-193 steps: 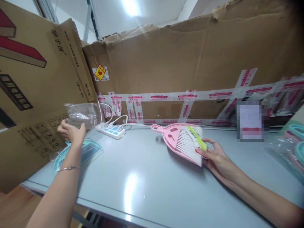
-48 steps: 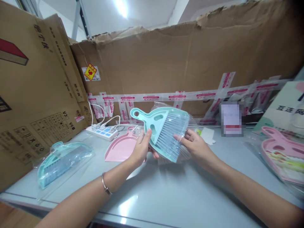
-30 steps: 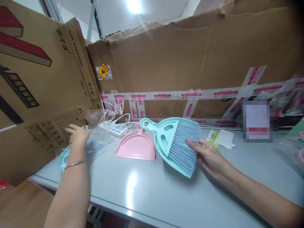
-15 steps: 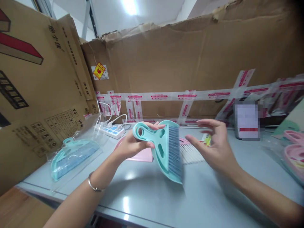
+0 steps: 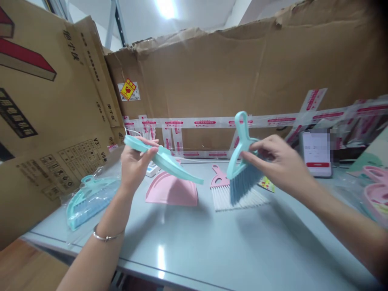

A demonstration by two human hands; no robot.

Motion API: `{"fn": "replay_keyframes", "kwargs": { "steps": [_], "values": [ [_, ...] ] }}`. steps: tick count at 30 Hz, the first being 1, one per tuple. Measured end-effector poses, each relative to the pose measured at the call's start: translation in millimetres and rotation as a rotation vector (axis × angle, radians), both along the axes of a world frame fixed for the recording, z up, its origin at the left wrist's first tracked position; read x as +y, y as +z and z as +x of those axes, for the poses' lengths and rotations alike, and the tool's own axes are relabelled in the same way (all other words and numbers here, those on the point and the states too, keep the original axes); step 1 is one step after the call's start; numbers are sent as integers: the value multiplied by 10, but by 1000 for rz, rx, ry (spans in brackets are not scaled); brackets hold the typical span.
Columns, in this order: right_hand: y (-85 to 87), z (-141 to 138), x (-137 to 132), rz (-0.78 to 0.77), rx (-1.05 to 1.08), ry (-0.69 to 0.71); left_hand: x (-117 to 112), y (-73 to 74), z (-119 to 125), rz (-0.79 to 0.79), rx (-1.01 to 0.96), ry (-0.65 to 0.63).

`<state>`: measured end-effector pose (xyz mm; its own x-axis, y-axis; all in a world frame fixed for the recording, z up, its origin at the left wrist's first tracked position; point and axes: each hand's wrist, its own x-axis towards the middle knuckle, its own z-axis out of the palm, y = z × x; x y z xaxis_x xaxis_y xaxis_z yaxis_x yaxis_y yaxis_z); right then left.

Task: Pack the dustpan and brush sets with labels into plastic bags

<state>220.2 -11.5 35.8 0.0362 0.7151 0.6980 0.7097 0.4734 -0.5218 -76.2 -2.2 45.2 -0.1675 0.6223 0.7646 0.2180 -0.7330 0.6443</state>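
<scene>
My left hand (image 5: 136, 161) is closed around the handle of a turquoise dustpan (image 5: 169, 165), which is seen nearly edge-on in the air. In my right hand (image 5: 271, 155) is a turquoise hand brush (image 5: 242, 149) with blue-grey bristles, pinched near its head with the looped handle pointing up. Dustpan and brush are apart. Below the turquoise dustpan a pink dustpan (image 5: 171, 192) lies on the table. A pink hand brush (image 5: 220, 178) with white bristles lies to its right, partly behind the turquoise brush.
A bagged turquoise dustpan and brush set (image 5: 91, 198) lies at the left. Pink pieces (image 5: 377, 194) in clear plastic are at the right edge. A phone (image 5: 317, 153) leans at the back right. Cardboard (image 5: 212, 81) walls the back; a power strip (image 5: 151, 169) is partly hidden.
The turquoise brush has come out of the dustpan into my right hand, which was empty. My left hand has moved left with the dustpan and turned it edge-on.
</scene>
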Motion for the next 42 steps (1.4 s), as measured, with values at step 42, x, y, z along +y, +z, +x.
{"fn": "replay_keyframes", "kwargs": {
  "steps": [42],
  "values": [
    [-291,-667,-28,-519,-1035,585,1125,-279,7,174,1987,-186]
  ]
}}
